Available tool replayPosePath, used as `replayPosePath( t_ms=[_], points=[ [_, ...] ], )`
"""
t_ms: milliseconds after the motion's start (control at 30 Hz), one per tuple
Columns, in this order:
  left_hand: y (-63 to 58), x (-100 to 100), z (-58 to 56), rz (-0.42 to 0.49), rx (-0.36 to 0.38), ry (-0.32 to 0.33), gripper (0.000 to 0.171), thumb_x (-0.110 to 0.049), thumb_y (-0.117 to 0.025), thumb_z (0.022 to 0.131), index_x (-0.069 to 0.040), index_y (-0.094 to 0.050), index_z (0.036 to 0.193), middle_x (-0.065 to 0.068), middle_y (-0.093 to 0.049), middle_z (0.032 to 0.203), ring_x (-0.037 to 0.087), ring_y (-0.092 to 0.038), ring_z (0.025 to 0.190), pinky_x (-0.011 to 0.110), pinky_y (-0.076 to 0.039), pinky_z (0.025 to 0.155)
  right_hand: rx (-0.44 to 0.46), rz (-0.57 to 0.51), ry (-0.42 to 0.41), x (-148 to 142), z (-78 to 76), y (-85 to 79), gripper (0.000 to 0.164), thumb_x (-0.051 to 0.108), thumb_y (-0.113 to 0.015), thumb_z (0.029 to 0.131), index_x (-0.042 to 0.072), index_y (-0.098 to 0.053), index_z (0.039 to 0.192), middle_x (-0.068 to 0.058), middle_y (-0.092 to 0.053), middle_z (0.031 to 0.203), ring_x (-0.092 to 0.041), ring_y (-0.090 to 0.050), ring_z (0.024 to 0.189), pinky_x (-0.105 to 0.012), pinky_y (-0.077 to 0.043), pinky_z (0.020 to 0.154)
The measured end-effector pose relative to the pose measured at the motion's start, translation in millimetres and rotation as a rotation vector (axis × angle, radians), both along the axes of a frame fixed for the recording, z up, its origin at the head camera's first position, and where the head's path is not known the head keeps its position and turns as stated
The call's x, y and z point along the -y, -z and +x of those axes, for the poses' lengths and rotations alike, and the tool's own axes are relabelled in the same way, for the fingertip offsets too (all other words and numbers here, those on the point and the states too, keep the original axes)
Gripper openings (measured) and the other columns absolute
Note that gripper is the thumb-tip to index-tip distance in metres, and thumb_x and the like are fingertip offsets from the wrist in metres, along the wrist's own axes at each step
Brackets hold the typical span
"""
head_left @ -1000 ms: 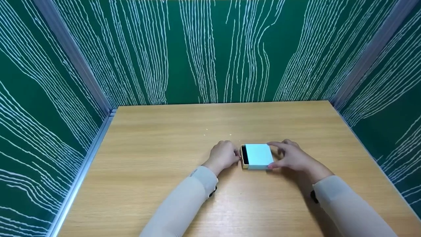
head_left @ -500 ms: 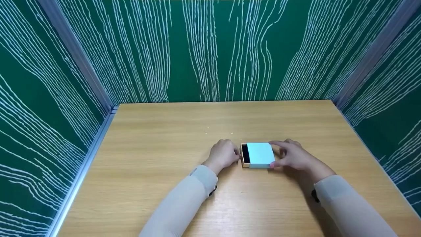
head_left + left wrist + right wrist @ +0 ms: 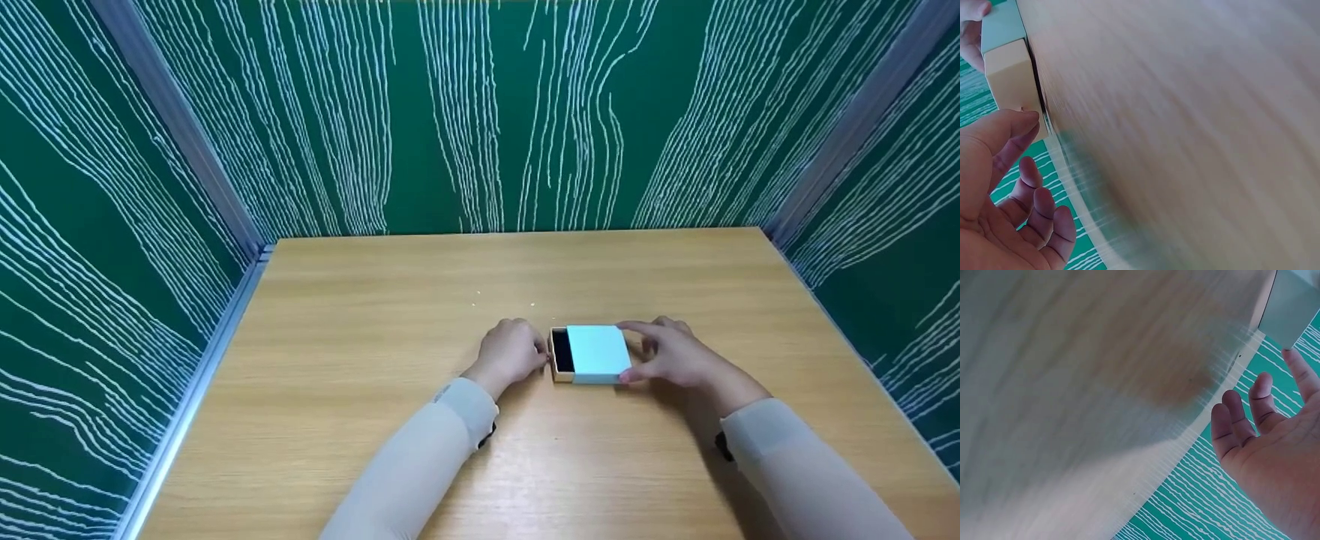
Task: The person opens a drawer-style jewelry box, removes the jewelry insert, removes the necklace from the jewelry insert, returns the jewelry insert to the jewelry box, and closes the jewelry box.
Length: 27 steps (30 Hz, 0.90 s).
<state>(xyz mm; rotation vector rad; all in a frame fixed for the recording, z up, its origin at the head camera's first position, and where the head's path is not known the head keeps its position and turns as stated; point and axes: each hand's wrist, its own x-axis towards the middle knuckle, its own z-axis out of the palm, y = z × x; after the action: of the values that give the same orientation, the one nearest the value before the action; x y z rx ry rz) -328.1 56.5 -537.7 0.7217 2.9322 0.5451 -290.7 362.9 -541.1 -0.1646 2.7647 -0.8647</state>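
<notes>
A flat slide-out box lies on the table just right of centre in the head view. Its light blue sleeve (image 3: 600, 351) covers most of a tan tray (image 3: 563, 377), whose dark inside shows at the left end. My left hand (image 3: 510, 351) pinches at that end between thumb and index finger; in the left wrist view a small tip pokes up by the thumb on the tray (image 3: 1013, 76). The other left fingers are loosely bent. My right hand (image 3: 670, 354) holds the sleeve's right end, thumb at the near corner and index finger at the far one.
The wooden table (image 3: 375, 300) runs back to a green wall (image 3: 420, 150) with white wavy lines. Similar panels stand left and right, with metal posts at the corners. Several tiny pale specks (image 3: 532, 304) lie on the wood beyond the box.
The sleeve and my right hand have shifted slightly right, so more of the tray's dark inside shows. My left hand stays nearly in place at the tray's end.
</notes>
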Motion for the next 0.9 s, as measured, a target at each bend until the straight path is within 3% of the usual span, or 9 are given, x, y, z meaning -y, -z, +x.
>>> replayPosePath(
  t_ms=[300,633,900],
  points=[
    [-4.0,2.9,2.1,0.037,0.009,-0.025,0.013,-0.032,-0.074,0.096,-0.031,-0.085,0.088,-0.017,-0.076,0.087,0.009,-0.064,0.088,0.033,-0.055,0.086,-0.050,0.014,-0.024,-0.3,-3.1,2.1,0.099,0.057,-0.092,0.069,0.029,-0.049,0.155,-0.016,-0.055,0.116,-0.034,-0.039,0.114,-0.041,-0.035,0.084],
    [3.2,5.2,3.7,0.058,0.040,-0.040,0.012,-0.031,-0.075,0.095,-0.031,-0.085,0.087,-0.020,-0.073,0.080,0.005,-0.062,0.082,0.030,-0.055,0.086,-0.013,-0.018,-0.002,-1.6,1.7,2.4,0.098,0.057,-0.092,0.068,0.036,-0.050,0.153,-0.018,-0.055,0.120,-0.036,-0.039,0.118,-0.044,-0.037,0.086],
    [1.2,9.5,2.0,0.042,0.012,-0.037,0.013,-0.032,-0.075,0.095,-0.029,-0.085,0.087,-0.018,-0.074,0.084,0.006,-0.063,0.084,0.030,-0.055,0.084,-0.025,0.005,-0.006,-0.9,0.4,0.1,0.103,0.058,-0.092,0.068,0.027,-0.048,0.156,-0.017,-0.055,0.119,-0.034,-0.039,0.114,-0.043,-0.037,0.085]
  ],
)
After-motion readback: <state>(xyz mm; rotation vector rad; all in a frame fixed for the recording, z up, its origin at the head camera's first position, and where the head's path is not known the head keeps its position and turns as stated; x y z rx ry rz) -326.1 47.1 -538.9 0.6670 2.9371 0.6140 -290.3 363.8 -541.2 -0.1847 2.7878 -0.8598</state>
